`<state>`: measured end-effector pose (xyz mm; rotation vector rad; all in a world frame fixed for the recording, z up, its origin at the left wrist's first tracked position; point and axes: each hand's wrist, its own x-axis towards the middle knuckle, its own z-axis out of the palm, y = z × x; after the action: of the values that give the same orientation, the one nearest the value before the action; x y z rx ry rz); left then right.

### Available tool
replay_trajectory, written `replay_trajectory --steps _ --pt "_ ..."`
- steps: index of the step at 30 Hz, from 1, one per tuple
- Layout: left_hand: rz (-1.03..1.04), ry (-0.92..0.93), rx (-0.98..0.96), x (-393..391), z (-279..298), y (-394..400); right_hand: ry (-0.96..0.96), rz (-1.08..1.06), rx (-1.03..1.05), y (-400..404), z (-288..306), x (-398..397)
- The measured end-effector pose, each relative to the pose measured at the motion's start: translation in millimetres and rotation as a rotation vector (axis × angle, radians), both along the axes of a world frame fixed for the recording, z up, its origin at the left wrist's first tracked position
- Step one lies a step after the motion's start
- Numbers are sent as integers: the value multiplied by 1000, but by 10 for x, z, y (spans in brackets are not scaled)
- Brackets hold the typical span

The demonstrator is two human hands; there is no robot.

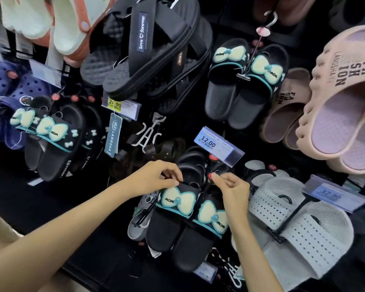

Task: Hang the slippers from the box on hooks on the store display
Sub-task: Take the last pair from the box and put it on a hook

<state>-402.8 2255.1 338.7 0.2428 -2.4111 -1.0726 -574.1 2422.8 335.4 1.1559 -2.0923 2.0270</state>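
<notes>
A pair of black slippers with pale bows marked MOM [185,220] hangs low in the middle of the dark store display. My left hand [156,178] pinches the top edge of the pair's left slipper. My right hand [230,189] pinches the small hanger with a red disc [211,175] above the right slipper. The display hook itself is hidden behind my fingers and the black slippers just above. Matching MOM pairs hang at the left [49,140] and upper right [247,81]. No box shows clearly.
Black strap sandals [148,49] hang above. Pink FASHION slippers [341,102] jut out at the right. White perforated slippers [299,228] hang to the right of my hands. Price tags 12.00 [217,145], 24.90 [119,107] and 32.90 [333,194] stick out from the rack.
</notes>
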Motion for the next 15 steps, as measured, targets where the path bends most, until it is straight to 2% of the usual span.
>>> replay_trajectory --steps 15 --pt "97 171 -23 -306 -10 -3 -41 -50 -129 -247 79 -253"
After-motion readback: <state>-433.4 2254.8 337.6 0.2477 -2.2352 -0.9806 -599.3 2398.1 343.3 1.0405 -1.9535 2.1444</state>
